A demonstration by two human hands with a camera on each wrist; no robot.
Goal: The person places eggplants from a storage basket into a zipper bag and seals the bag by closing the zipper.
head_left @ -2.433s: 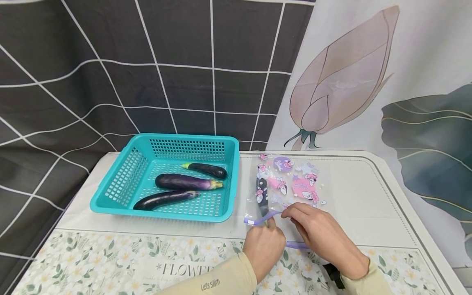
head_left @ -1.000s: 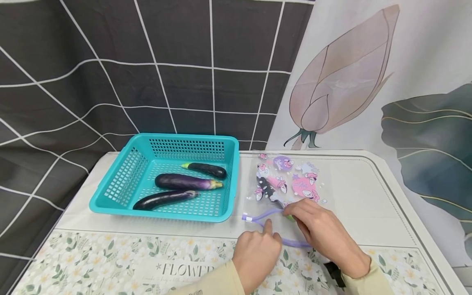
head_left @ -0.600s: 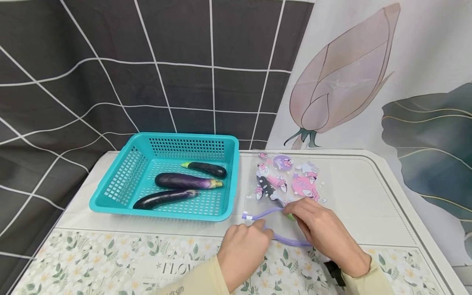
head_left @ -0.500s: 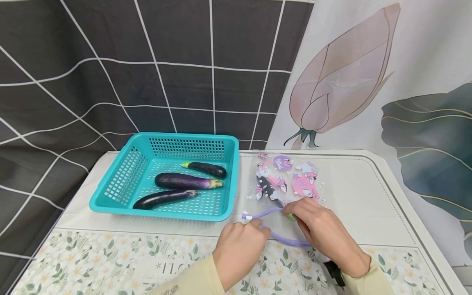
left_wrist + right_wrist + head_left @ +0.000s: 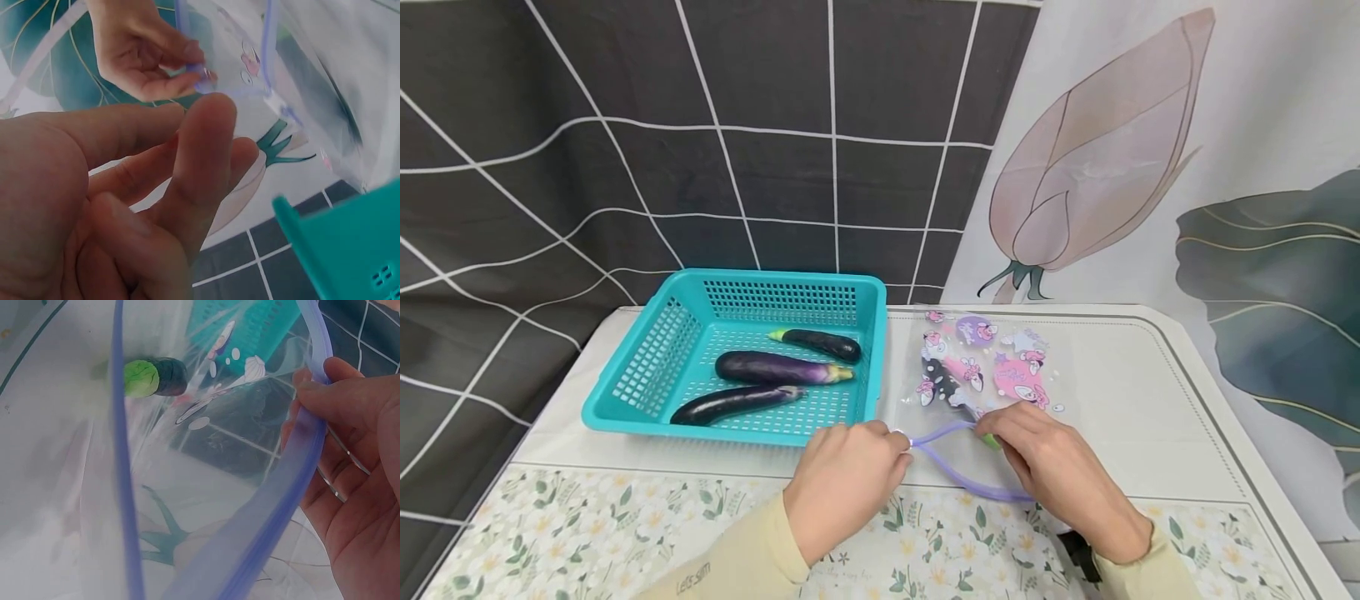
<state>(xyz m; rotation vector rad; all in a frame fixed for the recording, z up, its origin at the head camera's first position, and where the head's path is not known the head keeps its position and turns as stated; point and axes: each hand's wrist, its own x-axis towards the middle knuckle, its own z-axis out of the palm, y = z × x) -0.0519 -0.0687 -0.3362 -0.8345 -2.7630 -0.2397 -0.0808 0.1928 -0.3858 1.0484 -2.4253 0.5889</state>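
A clear zip bag with pink cartoon prints lies on the table, its purple-edged mouth spread. Inside it is a dark eggplant; the right wrist view shows its green stem end. My right hand pinches the bag's purple edge between thumb and fingers. Fingertips of my left hand are right at the bag's left corner, by the white slider. In the left wrist view its fingers are loosely bent with nothing between them.
A turquoise basket stands left of the bag, close behind my left hand. It holds a small eggplant, a thick purple one and a slim one. A dark tiled curtain hangs behind.
My left hand has left the bag's mouth and moved left to its slider corner. The eggplant in the bag has tilted, its stem end swinging right. My right hand stays nearly still.
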